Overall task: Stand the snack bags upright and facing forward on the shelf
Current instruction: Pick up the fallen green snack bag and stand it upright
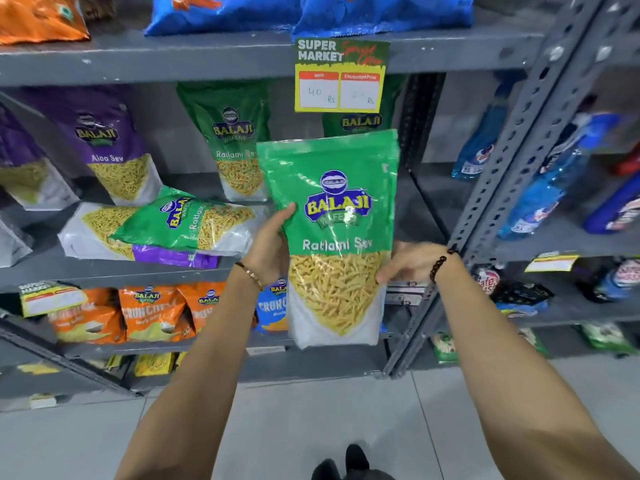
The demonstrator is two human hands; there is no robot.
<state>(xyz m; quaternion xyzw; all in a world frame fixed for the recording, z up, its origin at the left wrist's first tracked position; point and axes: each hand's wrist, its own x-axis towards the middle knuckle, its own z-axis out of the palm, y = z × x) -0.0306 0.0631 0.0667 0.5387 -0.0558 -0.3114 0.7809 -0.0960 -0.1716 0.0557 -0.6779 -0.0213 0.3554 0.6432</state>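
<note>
Upright, sev-filled green bag (pixel 341 233) between hands.

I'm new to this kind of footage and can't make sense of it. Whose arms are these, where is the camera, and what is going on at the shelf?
There is no machine here. The camera sits on a person's head and looks forward and down, so the two arms reaching in from the bottom are that person's own. The left hand and the right hand together hold a green Ratlami Sev bag upright, label facing the camera, in front of the grey metal shelf. On that shelf, a second green bag lies flat on top of a purple bag, so those two still need standing up. Behind them, a purple Aloo Sev bag and another green bag already stand upright. A yellow price tag hangs from the shelf above.
</note>
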